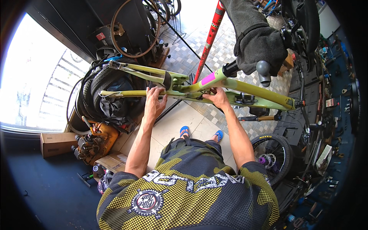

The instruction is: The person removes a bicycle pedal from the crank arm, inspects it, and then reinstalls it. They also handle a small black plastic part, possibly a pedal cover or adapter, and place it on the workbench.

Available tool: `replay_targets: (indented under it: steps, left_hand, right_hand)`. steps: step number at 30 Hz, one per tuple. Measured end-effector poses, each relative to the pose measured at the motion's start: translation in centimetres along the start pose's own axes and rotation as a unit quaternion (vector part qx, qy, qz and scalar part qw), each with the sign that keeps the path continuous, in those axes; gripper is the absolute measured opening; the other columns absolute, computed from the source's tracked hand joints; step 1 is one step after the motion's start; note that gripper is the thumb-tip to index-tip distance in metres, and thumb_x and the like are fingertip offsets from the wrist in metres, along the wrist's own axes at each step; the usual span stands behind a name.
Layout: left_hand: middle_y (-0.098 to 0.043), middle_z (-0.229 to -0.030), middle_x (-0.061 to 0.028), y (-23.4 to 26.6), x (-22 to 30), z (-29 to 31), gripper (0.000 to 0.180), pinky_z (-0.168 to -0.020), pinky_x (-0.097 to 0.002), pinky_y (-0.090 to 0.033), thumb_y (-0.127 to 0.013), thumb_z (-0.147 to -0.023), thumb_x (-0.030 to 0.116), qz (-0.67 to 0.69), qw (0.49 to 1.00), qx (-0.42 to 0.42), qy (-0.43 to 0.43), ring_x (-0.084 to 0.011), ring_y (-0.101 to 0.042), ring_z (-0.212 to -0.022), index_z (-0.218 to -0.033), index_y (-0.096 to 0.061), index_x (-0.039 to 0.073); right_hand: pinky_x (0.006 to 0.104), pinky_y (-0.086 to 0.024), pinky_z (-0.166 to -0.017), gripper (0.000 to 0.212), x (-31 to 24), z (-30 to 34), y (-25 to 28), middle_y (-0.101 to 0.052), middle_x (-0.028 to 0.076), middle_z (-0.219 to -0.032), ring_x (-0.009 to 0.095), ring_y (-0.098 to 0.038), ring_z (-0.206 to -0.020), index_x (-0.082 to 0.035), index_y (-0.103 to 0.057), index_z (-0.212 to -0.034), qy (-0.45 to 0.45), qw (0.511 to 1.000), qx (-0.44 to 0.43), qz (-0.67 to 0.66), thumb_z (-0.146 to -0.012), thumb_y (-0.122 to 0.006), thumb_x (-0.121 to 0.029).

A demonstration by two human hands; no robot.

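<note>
A yellow-green bicycle frame [245, 87] hangs across in front of me, without wheels. Its rear end, with two slim stays, points left. My left hand [154, 102] is closed on the lower stay, near the pivot, with the fingertips over its top. Farther right, my right hand [217, 98] grips the frame's middle low down, below a pink patch on the tube. Its fingers are bent, and whether a small part sits between them is hidden. A dark grey cloth cover [256, 42] wraps the upper part of the frame's seat post area.
A red stand post [209, 42] rises behind the frame. Tyres and black bags [111, 90] are piled left, beside an orange machine [100, 138] and a cardboard box [57, 144]. A wheel [273, 157] leans at right, near a tool-covered wall [341, 115].
</note>
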State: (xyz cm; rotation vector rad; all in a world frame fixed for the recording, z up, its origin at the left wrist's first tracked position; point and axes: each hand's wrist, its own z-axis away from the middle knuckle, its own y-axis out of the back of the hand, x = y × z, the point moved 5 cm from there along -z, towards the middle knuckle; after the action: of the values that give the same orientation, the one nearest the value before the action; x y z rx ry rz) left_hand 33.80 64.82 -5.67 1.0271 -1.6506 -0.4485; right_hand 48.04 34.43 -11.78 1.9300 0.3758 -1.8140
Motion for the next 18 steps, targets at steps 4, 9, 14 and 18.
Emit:
replay_targets:
  steps: [4, 9, 14, 18]
  left_hand:
    - [-0.068, -0.123, -0.0153, -0.09, -0.19, -0.85, 0.033, -0.126, -0.0587, -0.029, -0.077, -0.09, 0.013, 0.0, 1.0, 0.007, -0.004, -0.0365, -0.061, -0.124, -0.121, -0.069, 0.007]
    - [-0.068, -0.124, -0.0153, -0.22, -0.15, -0.97, 0.033, -0.126, -0.0587, -0.029, -0.077, -0.09, 0.013, 0.001, 1.0, 0.003, -0.004, -0.0366, -0.061, -0.125, -0.121, -0.069, 0.007]
    - [-0.068, -0.124, -0.0155, -0.24, -0.35, -0.89, 0.033, -0.126, -0.0589, -0.029, -0.077, -0.091, 0.014, -0.002, 1.0, 0.009, -0.002, -0.0368, -0.061, -0.125, -0.122, -0.069, 0.007]
    - [-0.067, -0.124, -0.0157, -0.21, -0.28, -0.93, 0.034, -0.126, -0.0591, -0.029, -0.077, -0.09, 0.014, -0.004, 1.0, 0.009, -0.003, -0.0368, -0.061, -0.125, -0.122, -0.068, 0.007]
  right_hand:
    - [0.0368, -0.054, -0.104, 0.049, -0.69, -0.82, 0.23, -0.075, 0.01, -0.12, 0.022, -0.07, -0.112, -0.001, -0.069, -0.125, 0.0, 1.0, 0.004, 0.009, -0.082, -0.09, -0.01]
    - [0.0369, -0.053, -0.103, 0.051, -0.4, -0.89, 0.52, -0.076, 0.011, -0.121, 0.022, -0.07, -0.113, -0.001, -0.069, -0.126, -0.008, 1.0, -0.001, 0.024, -0.081, -0.091, -0.012]
    - [0.0364, -0.051, -0.106, 0.051, -0.85, -0.84, 0.29, -0.072, 0.008, -0.123, 0.021, -0.067, -0.118, -0.002, -0.066, -0.13, -0.018, 0.999, -0.008, 0.034, -0.084, -0.088, -0.004]
    - [0.0368, -0.052, -0.106, 0.052, -0.97, -0.81, 0.31, -0.072, 0.009, -0.124, 0.021, -0.067, -0.118, -0.002, -0.066, -0.13, -0.019, 0.999, -0.003, 0.038, -0.084, -0.089, -0.005]
